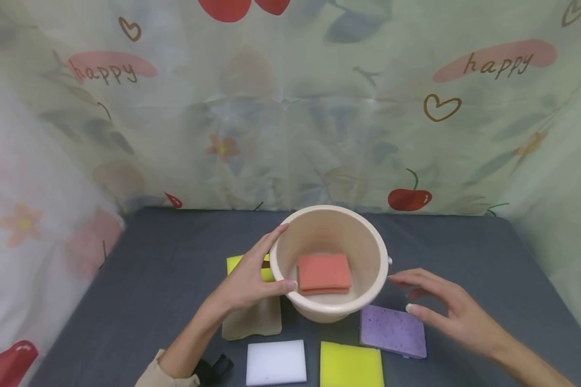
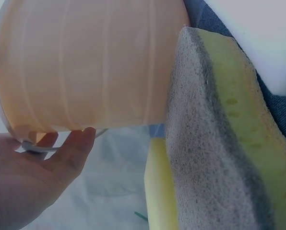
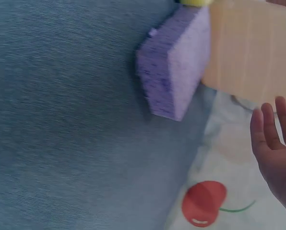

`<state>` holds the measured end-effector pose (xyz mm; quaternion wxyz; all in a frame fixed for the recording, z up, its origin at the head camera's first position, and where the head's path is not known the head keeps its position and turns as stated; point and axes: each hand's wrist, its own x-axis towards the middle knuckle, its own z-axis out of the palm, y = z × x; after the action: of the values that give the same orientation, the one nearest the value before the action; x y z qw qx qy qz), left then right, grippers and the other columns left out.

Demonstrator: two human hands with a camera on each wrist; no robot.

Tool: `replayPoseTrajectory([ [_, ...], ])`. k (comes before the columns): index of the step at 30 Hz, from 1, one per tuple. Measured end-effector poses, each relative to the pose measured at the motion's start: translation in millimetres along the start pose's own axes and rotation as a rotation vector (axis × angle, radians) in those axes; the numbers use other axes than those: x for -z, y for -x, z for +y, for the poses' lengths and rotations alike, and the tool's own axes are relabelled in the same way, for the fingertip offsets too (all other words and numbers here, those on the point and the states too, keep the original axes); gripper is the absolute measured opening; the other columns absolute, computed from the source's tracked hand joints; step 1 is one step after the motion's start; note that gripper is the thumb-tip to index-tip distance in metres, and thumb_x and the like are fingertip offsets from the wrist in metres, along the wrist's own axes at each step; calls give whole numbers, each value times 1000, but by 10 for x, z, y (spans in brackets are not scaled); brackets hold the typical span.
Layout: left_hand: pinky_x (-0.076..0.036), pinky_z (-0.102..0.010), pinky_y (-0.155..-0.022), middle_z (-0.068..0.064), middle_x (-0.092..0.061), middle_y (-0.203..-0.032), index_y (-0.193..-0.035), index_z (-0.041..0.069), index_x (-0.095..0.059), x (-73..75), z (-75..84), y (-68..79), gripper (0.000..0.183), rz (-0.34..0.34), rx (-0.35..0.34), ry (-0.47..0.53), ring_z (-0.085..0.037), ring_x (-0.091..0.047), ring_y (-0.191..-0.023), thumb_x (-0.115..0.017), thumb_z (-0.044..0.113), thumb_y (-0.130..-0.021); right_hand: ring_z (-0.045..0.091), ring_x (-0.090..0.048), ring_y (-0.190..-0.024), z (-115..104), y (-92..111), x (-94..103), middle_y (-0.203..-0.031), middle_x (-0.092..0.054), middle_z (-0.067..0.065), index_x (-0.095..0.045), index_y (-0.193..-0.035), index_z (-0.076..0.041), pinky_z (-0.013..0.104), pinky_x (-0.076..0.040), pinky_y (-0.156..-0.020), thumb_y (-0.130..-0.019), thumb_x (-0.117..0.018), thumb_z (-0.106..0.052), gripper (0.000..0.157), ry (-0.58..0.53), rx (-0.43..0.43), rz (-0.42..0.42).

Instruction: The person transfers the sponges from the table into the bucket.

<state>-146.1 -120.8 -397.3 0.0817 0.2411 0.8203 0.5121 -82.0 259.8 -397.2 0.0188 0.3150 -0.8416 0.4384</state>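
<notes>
- Curtain [image 1: 290,129]: runs along back edge of surface [image 1: 164,269].
- Surface: dark, extends wide to both sides.
- Bucket [image 1: 319,231]: near the middle, orange sponge [image 1: 324,271] inside at bottom.
- Left hand [image 1: 247,279]: grips left rim, thumb over edge, fingers spread.
- Right hand [image 1: 440,306]: fingers loosely bent, holding nothing, just beside right rim.
- Purple sponge [image 1: 392,330]: near bucket's right front.
- White block [image 1: 276,363], yellow sponge [image 1: 351,365]: in front, narrow gap between.

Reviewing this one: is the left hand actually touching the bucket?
Touching. The head view shows it: the left hand laps its thumb over the rim of the bucket.
</notes>
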Motion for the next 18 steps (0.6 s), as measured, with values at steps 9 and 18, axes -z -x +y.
replayPoseTrajectory([
  [9,-52,-37,-92,2,-31,-156,-157,35,-23,0,-1,-9,98,7,-5,17,-25,-48,-129,-83,26,-80,7,-56,-119,225,174,-195,-131,-62,3,-60,-136,-13,20,-49,-93,-81,-82,-8,60,53,-29,6],
  [18,-52,-37,-94,3,-31,-156,-157,35,-24,-1,-2,-9,97,5,5,49,-25,-48,-130,-83,30,-80,6,-58,-113,330,300,-352,-127,-61,-15,-64,-132,-27,21,-46,-94,-79,-83,-39,58,187,-233,-32],
])
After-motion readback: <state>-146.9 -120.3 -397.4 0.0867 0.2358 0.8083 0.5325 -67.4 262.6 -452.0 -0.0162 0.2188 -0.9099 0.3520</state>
